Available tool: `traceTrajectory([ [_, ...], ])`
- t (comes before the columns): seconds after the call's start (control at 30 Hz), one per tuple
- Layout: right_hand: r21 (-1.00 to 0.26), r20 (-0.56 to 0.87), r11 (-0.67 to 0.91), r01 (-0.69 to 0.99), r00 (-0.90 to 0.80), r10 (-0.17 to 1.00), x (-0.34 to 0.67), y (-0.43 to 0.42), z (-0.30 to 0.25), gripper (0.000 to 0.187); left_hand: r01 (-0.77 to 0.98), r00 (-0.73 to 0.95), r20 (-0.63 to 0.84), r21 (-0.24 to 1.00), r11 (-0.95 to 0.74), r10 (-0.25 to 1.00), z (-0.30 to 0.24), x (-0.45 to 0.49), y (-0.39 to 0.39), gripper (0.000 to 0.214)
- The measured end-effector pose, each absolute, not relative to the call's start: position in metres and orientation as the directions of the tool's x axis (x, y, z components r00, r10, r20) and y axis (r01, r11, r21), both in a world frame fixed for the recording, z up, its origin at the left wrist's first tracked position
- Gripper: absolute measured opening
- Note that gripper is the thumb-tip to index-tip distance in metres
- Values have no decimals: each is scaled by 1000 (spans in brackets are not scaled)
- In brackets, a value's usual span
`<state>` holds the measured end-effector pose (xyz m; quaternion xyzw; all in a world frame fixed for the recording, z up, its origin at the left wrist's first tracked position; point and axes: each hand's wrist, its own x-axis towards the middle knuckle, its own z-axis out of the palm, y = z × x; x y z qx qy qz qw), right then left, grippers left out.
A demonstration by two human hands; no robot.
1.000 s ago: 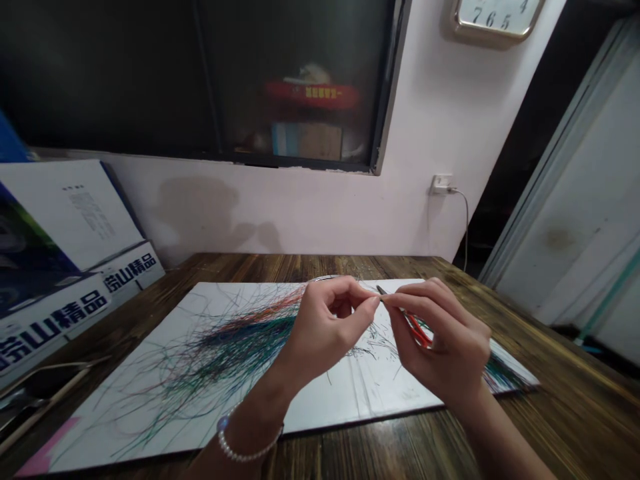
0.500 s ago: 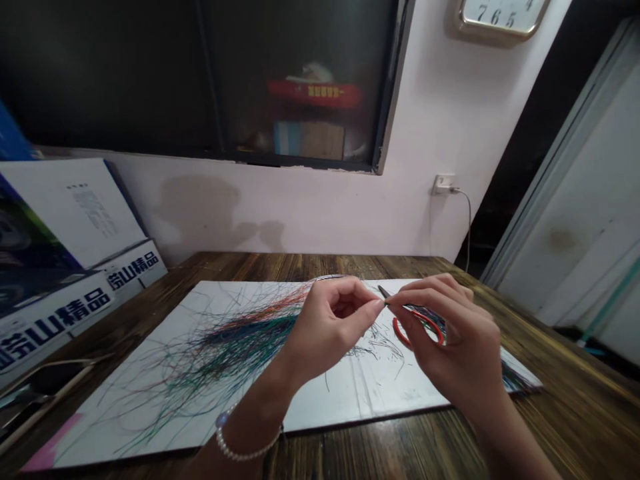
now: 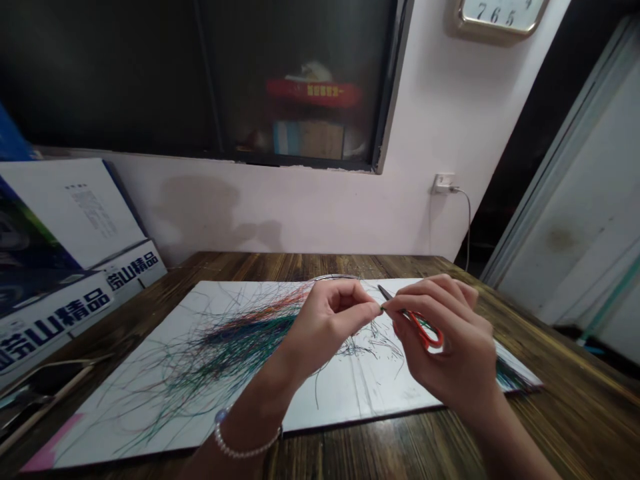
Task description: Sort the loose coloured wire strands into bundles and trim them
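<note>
Head cam: L hand point(image 3: 325, 327) pinched narrow, thumb + index, on tiny dark bit point(image 3: 383, 309), too small to ID; R hand point(image 3: 450, 340) fingertips meet it there, same hand holding red-handled scissors point(image 3: 435, 344). Both above white board point(image 3: 340, 403); multicol. strands point(image 3: 235, 347) spread on its L side.

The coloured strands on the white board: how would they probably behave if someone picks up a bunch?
The coloured strands are probably very light, as each looks hair-thin. They likely bend easily, since many lie in loose curves. Lifting a bunch might drag neighbours along, because the strands cross and overlap on the white board.
</note>
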<state>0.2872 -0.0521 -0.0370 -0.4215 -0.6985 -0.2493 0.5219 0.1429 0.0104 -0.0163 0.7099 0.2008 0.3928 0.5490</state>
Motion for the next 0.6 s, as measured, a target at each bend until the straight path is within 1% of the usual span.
traceTrajectory([
  [0.1,-59,940,532,845,-132,313,288,-51,-37,17,-126,628,305,948,-293,716,-16,142,13,19],
  [0.2,-7,939,512,859,-171,299,289,-49,-38,17,-111,641,272,958,-264,718,-16,141,14,17],
  [0.33,126,918,474,872,-284,278,295,-46,-41,19,-91,652,231,970,-227,722,-18,141,17,16],
  [0.43,213,899,475,854,-362,246,302,-44,-41,24,-100,697,200,978,-183,689,-19,141,18,16],
  [0.53,214,918,439,872,-333,214,309,-44,-40,31,-128,667,250,966,-223,701,-18,141,17,17],
  [0.57,206,938,415,886,-300,176,310,-43,-40,34,-144,623,290,955,-257,727,-17,141,17,18],
  [0.6,196,960,397,897,-258,110,310,-44,-40,38,-162,564,332,942,-293,756,-17,141,16,19],
])
